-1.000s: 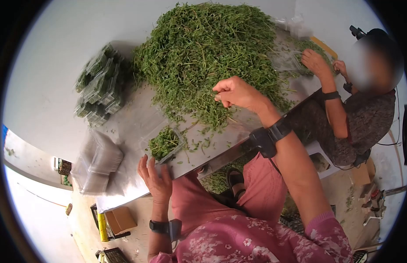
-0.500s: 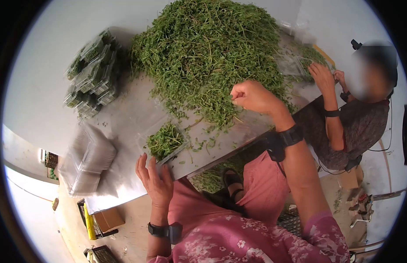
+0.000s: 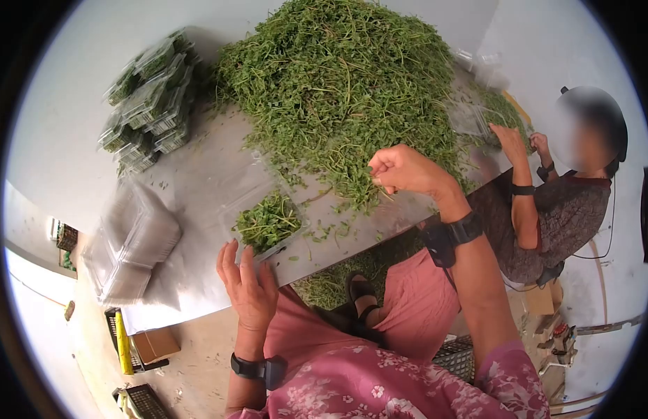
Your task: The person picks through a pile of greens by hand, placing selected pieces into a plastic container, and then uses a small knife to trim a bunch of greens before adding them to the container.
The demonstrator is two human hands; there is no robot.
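A large heap of green sprigs (image 3: 345, 84) lies on the metal table (image 3: 198, 209). At its lower right edge, my right hand (image 3: 408, 171) has its fingers bent together over the greens; what they hold, if anything, is too small to make out. My left hand (image 3: 248, 285), fingers apart, rests by the near edge of an open clear plastic box (image 3: 285, 246). Inside that box sits a small pile of greens (image 3: 268, 222). Loose leaves are scattered to the right of the box.
Filled clear boxes (image 3: 153, 98) are stacked at the back left, with empty clear containers (image 3: 139, 234) nearer. At the right, a seated co-worker (image 3: 561, 209) has both hands near another clear tray (image 3: 470, 117). Crates (image 3: 146, 401) and a carton (image 3: 155, 346) stand on the floor.
The view has shifted slightly. My right hand has bent lower toward the heap's edge, while my left hand stays by the box. The co-worker's nearer hand has lowered a little.
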